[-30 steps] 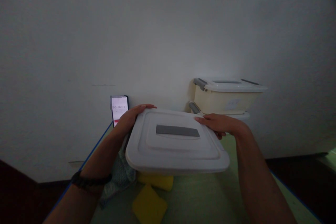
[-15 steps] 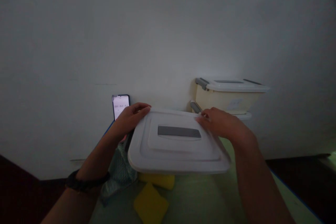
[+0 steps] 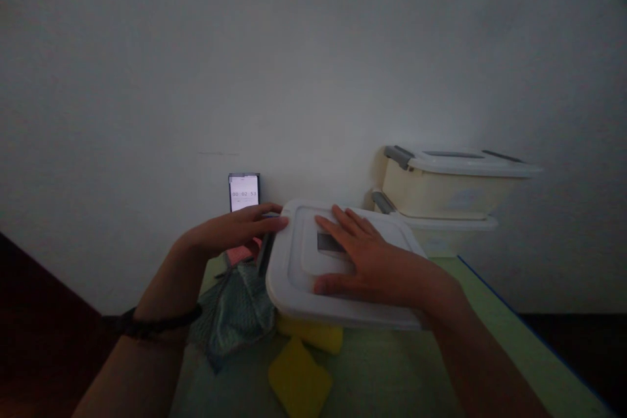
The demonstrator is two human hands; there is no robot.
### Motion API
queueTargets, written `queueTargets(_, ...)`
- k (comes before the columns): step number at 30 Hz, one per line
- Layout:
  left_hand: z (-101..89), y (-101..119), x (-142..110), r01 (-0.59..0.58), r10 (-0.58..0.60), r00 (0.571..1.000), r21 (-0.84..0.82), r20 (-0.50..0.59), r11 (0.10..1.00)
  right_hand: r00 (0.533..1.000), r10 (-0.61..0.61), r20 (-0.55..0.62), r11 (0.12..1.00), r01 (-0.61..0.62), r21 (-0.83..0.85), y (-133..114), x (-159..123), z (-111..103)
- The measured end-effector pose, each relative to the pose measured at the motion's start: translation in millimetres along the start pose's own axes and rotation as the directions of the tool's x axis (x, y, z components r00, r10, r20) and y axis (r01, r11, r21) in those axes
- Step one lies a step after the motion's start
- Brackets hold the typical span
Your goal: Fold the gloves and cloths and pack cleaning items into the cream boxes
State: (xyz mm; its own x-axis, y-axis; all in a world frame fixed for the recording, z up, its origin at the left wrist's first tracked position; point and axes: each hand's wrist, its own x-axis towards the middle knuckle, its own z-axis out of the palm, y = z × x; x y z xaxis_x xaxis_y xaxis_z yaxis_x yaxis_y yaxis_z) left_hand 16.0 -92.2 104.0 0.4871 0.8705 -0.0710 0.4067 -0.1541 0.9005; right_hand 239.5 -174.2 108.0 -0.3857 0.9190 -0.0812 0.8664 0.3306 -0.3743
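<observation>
A white storage box lid [image 3: 304,304] with a grey handle strip [image 3: 329,243] lies in front of me; whatever is beneath it is mostly hidden. My right hand [image 3: 365,258] rests on top of it with fingers spread, partly covering the strip. At the lid's far left corner, my left hand [image 3: 245,228] has its thumb on the rim and its other fingers bent by the edge. A dark grey latch [image 3: 265,253] hangs along that left side. Just below the near edge are a yellow sponge [image 3: 300,379] and another yellow piece [image 3: 318,334].
Two cream boxes with white lids are stacked against the wall, the upper box [image 3: 441,192] over the lower box [image 3: 441,245]. A phone [image 3: 243,191] showing a timer leans behind my left hand. A grey-green cloth [image 3: 240,313] lies left on the green table [image 3: 494,313].
My right hand has moved from the lid's far right edge to flat on its top. My left hand stays at the left corner. The whole view has shifted slightly.
</observation>
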Motion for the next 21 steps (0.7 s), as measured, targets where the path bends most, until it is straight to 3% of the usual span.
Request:
queueTargets(7,3.2,5,2,-0.005,0.006,0.994,-0.007,0.109,1.0,1.0,-0.011,0.002,0.999,0.011,-0.038,-1,0,2)
queueTargets(16,7.4,11,-3,0.023,-0.028,0.997,0.075,0.069,0.997,0.999,-0.038,0.007,0.998,0.038,-0.046,1,0,1)
queueTargets(21,-2.7,5,-5,0.007,-0.002,0.995,-0.047,0.104,0.999,0.999,-0.038,-0.003,0.999,0.038,-0.038,3,1,1)
